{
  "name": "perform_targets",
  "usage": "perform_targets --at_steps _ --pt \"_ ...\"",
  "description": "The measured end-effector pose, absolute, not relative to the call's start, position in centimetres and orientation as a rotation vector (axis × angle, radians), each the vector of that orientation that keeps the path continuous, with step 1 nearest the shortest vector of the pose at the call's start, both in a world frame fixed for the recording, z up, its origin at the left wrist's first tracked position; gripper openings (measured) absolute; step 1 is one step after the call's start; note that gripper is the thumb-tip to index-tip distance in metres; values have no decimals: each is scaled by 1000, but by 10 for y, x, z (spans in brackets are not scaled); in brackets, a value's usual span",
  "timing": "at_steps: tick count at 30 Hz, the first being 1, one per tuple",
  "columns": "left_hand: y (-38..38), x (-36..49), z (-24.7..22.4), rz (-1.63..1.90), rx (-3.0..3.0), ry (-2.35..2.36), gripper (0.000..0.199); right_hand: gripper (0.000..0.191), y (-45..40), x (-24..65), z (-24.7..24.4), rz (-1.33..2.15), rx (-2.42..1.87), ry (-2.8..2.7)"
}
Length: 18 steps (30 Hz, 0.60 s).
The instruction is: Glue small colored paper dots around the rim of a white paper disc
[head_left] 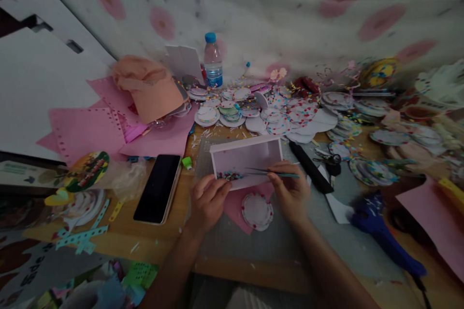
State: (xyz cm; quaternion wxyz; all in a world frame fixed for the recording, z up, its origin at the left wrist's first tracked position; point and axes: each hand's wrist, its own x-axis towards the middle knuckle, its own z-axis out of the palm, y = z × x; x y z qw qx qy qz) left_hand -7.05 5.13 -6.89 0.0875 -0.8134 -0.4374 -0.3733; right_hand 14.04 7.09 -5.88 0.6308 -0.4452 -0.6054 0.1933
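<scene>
A shallow white box (250, 147) is tilted toward me, with small coloured beads (229, 175) gathered in its lower left corner. My left hand (209, 203) is closed on the box's near left corner. In my right hand (292, 193) are dark tweezers (284, 174), pinched between thumb and fingers. Their thin tips reach inside the box, to the right of the beads. Below the box lies a round white card disc (256, 210) edged with red beads. It rests partly on a piece of pink paper (237, 210).
A black phone (158, 188) lies to the left. On the right are a black-handled cutter (311, 168) and a blue glue gun (386, 231). Several piles of decorated discs (279, 116) line the back, near a water bottle (213, 62) and a peach cap (148, 87).
</scene>
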Motion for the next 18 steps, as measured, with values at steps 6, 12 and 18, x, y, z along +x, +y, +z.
perform_targets --at_steps 6,12,18 --pt "50 -70 -69 -1115 -2424 -1298 19 13 68 140 -60 447 -1051 -1387" --pt "49 -70 -68 -1101 -2421 -1286 18 19 63 137 -63 513 -1080 -1321" --pt "50 -69 -67 -1120 -2410 -1279 17 19 63 134 -64 534 -1049 -1312"
